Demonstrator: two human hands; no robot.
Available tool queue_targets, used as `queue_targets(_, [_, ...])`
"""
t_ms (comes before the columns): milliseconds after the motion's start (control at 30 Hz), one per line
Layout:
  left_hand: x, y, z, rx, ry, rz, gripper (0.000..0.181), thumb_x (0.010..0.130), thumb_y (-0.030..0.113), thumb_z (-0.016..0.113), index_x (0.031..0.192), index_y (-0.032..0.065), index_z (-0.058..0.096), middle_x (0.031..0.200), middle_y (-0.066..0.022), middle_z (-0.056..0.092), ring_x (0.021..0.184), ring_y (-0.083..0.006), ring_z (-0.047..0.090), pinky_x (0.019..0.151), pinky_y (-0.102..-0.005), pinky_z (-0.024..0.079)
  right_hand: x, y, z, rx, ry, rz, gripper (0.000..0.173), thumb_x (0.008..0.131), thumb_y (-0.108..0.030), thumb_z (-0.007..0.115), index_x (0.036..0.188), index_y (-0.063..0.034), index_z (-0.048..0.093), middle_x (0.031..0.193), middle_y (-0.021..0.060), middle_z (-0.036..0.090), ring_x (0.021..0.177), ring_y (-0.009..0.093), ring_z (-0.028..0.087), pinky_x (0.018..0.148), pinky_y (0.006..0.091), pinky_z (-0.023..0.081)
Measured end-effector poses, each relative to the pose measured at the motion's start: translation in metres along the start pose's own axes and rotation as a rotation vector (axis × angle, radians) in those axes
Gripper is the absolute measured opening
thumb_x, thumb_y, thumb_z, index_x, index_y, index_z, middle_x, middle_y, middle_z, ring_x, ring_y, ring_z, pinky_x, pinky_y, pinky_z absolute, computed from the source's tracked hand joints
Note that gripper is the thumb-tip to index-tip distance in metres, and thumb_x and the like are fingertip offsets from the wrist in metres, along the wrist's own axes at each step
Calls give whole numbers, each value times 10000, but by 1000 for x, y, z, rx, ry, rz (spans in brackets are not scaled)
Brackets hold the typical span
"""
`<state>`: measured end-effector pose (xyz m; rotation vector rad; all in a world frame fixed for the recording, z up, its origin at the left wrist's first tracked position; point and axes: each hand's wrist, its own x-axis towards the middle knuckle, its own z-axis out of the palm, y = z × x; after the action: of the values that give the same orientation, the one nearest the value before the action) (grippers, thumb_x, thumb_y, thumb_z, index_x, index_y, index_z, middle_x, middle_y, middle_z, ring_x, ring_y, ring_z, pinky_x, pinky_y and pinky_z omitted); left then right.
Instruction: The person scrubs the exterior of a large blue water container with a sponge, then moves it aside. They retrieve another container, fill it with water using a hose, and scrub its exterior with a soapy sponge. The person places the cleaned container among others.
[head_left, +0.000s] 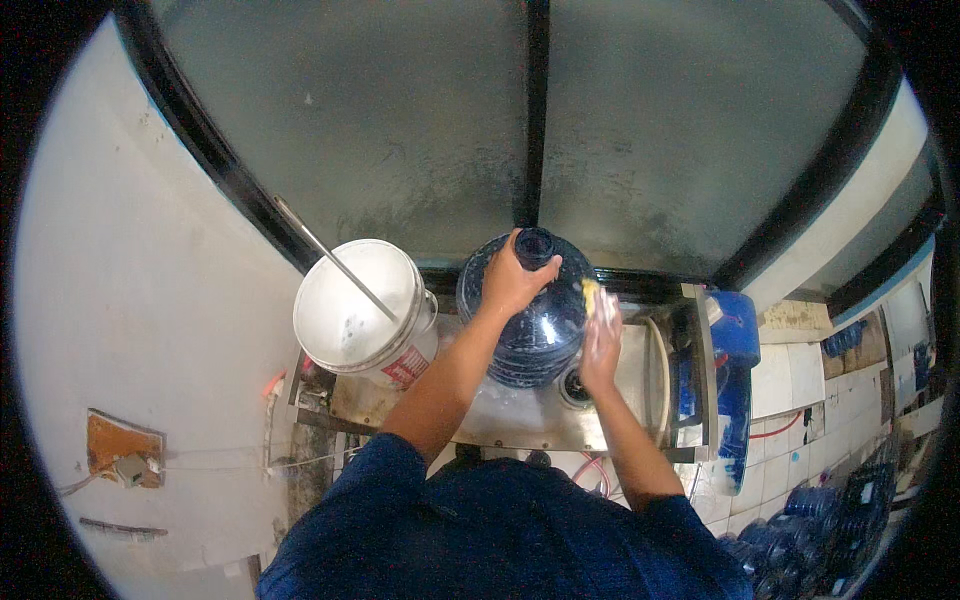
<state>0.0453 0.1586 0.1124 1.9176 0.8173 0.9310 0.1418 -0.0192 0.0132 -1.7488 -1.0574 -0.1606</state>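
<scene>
A large dark blue plastic water jug (544, 322) stands on the stainless steel sink (510, 431) before me, its round open mouth facing up. My left hand (508, 277) grips the jug at its neck, with the thumb around the front. At the jug's right side, my right hand (602, 337) holds a yellow sponge (589, 294) against the shoulder. White foam coats the fingers of that hand, and wet streaks show on the jug. Below the right wrist, the sink's round drain (574, 388) is partly hidden.
A white plastic bucket (360, 289) stands left of the jug, a metal rod (337, 262) leaning in it. A pale hose (661, 375) curves along the sink's right side, near a blue container (733, 330). Glass panels rise behind. Several water jugs (795, 529) lie at lower right.
</scene>
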Motion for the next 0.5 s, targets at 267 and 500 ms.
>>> queue_targets(267, [-4, -25, -11, 135, -161, 170, 818, 911, 579, 661, 1343, -84, 452, 1222, -328, 621, 1166, -495, 593, 1009, -496, 463, 133, 23, 21, -65, -458, -53, 446, 1093, -292, 346, 1347, -12, 582, 1441, 220, 547, 1362, 473, 449, 1158, 491, 357])
queue_targets(500, [5, -57, -11, -335, 40, 391, 810, 1009, 679, 364, 1401, -25, 437, 1362, -284, 568, 1319, -407, 537, 1112, -430, 392, 38, -80, 37, -116, -4, -154, 359, 1005, -154, 491, 1294, 44, 568, 1277, 297, 585, 1180, 478, 548, 1022, 545, 415])
